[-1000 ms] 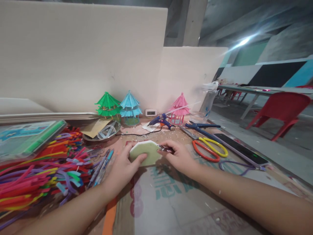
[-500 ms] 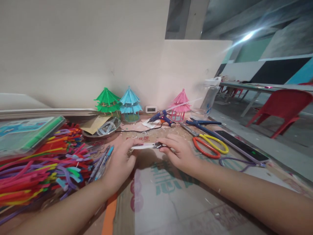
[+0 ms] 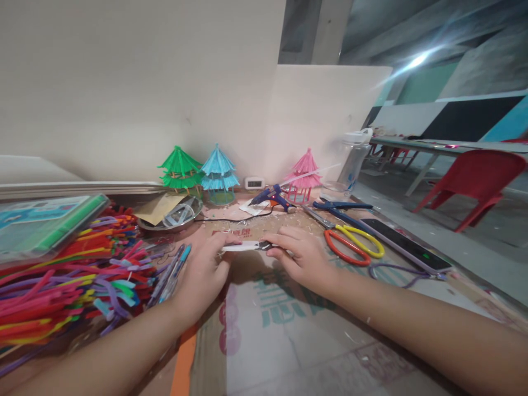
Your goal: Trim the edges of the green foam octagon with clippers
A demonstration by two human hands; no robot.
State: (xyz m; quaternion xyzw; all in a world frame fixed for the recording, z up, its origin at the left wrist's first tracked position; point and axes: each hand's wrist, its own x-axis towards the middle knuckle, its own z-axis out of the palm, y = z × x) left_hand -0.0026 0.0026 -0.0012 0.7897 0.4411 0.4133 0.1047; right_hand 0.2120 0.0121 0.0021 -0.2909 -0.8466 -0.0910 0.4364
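Red print on cardboard sheet (image 3: 289, 330) — unreadable.

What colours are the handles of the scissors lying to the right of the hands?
The scissors have one red-orange handle and one yellow handle, seen clearly in the head view.

Pale boards (image 3: 136, 88) back the tabletop (image 3: 289, 330), with a red chair (image 3: 478, 181) on grey floor (image 3: 474, 242) under a bright ceiling light (image 3: 416, 59).
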